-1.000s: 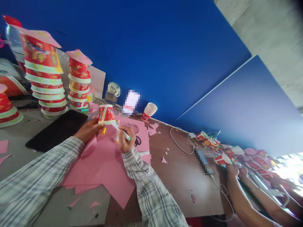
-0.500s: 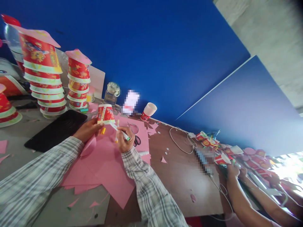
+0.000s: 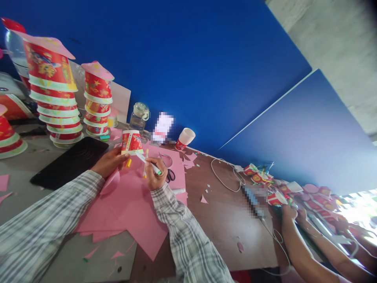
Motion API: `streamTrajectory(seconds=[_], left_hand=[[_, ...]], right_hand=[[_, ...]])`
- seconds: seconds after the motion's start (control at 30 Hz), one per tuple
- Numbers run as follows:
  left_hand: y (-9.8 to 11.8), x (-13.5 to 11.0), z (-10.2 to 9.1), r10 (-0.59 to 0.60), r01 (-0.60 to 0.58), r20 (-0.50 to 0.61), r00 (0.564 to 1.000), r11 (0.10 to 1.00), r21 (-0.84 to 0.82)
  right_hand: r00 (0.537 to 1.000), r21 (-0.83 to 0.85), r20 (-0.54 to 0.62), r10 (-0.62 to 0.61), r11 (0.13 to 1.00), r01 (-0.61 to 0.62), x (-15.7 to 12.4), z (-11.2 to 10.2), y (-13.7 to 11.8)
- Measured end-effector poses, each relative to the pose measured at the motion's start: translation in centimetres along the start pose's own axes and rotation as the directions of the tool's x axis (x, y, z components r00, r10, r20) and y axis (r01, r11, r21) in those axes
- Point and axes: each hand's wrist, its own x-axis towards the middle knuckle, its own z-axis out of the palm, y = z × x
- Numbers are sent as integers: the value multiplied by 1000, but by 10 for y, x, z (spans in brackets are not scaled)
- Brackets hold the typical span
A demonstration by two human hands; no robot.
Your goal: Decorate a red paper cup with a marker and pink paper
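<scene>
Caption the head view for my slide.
The left hand holds an upside-down red paper cup; the right hand, a marker near its rim, above pink paper.

A shared craft workspace is suggested: the tabletop (image 3: 219, 228) is backed by blue partition panels (image 3: 188, 74); pink paper (image 3: 141, 212), scissors (image 3: 170, 175) and paper cups (image 3: 57, 96) are spread over it; a marker (image 3: 141, 157) is held; a place alongside is taken by another person (image 3: 298, 243).

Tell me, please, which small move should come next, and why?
Probably the right hand should move the marker slightly along the rim of the cup: the tip points at it, while the left hand holds the cup upside down.
</scene>
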Motion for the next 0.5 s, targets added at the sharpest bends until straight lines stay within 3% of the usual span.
streamTrajectory(seconds=[0.5], left_hand=[[4, -1, 1, -10, 11, -24, 1000, 999, 33]], right_hand=[[1000, 6, 9, 13, 1000, -13, 1, -1, 2]])
